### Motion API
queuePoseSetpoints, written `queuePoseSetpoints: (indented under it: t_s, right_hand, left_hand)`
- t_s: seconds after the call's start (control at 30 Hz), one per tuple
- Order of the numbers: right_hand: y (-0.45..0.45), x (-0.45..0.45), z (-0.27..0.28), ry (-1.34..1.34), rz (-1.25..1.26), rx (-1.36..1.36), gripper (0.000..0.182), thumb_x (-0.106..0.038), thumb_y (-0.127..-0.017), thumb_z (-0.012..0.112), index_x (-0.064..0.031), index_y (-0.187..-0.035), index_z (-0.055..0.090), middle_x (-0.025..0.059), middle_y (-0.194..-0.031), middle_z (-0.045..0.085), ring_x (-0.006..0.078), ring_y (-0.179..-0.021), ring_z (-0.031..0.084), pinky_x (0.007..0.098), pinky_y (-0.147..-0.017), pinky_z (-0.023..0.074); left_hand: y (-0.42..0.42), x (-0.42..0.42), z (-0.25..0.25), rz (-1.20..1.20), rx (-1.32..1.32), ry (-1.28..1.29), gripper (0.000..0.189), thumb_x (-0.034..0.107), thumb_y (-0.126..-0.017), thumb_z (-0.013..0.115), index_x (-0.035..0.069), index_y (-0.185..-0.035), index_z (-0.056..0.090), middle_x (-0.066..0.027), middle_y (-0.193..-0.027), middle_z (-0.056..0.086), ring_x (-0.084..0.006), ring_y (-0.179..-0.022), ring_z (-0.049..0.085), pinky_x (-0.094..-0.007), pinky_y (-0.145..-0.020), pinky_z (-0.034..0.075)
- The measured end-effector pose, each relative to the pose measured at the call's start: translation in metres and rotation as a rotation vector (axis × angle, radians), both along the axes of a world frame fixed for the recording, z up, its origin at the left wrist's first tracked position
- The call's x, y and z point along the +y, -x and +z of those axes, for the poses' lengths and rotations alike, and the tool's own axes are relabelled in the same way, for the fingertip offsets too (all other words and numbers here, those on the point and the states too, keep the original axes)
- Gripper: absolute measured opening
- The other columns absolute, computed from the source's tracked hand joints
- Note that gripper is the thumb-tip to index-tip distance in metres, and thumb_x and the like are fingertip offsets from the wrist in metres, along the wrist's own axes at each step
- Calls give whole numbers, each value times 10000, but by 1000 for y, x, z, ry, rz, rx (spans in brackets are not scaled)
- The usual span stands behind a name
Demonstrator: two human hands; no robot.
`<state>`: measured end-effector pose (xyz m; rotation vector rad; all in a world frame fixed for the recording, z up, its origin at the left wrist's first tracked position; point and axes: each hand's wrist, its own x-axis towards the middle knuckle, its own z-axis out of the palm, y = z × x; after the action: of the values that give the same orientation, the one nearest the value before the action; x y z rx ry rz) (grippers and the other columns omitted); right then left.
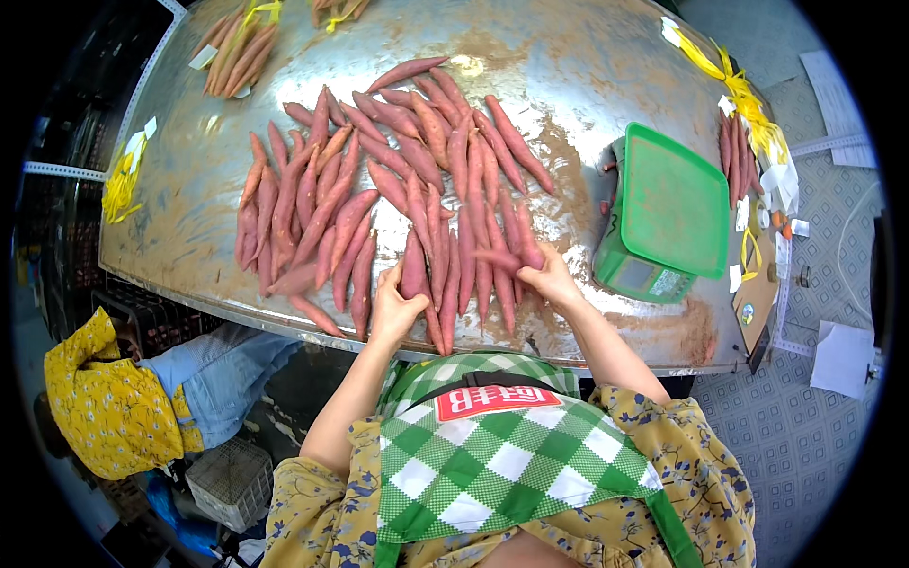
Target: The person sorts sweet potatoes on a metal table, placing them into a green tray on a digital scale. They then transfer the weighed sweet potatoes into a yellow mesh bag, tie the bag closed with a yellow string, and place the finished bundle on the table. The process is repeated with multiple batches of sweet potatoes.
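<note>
Reddish sweet potatoes [310, 192] lie in a broad spread across a metal-topped table [582, 334]. At its near edge my left hand [399, 302] has its thumb and fingers around a plump sweet potato [413, 264]. My right hand [552, 278] grips a sweet potato [527, 238] at the near right of the spread. Another sweet potato [497, 260], blurred, lies crosswise by the right fingertips; whether that hand also holds it is unclear. Between my hands, several long ones point towards me.
A green-topped weighing scale [675, 202] stands to the right. Bagged sweet potatoes [238, 57] lie far left. Yellow mesh bags [749, 106] hang along the right edge, with more yellow netting [124, 188] at left. A person in yellow [117, 397] bends beside a crate [231, 483].
</note>
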<state>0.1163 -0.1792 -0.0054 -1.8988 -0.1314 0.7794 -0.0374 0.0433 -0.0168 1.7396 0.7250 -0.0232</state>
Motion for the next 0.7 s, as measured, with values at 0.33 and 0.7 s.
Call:
queuePoseSetpoints:
  t_s: [0.33,0.7]
  right_hand:
    - [7,13,20,-132,-186,223,474,-74,-738,670,42,-1138,443,162,-940,588,197,-754,614,289,-575,514]
    - [51,21,12,-463,-258,349,559,-26,-704,726,10,-1168,416,104,-1063,558,191,-959,561,334,-856,474]
  left_hand:
    - [-13,-21,13,225,-193,549,548,70,-757,681,21,-1238,425,-84,-1103,541,-153,-980,529,-282,-854,424]
    - [-25,-34,17,183,-142,670,658,41,-692,750,15,-1262,421,-103,-1158,547,-180,-1056,531,-315,-919,424]
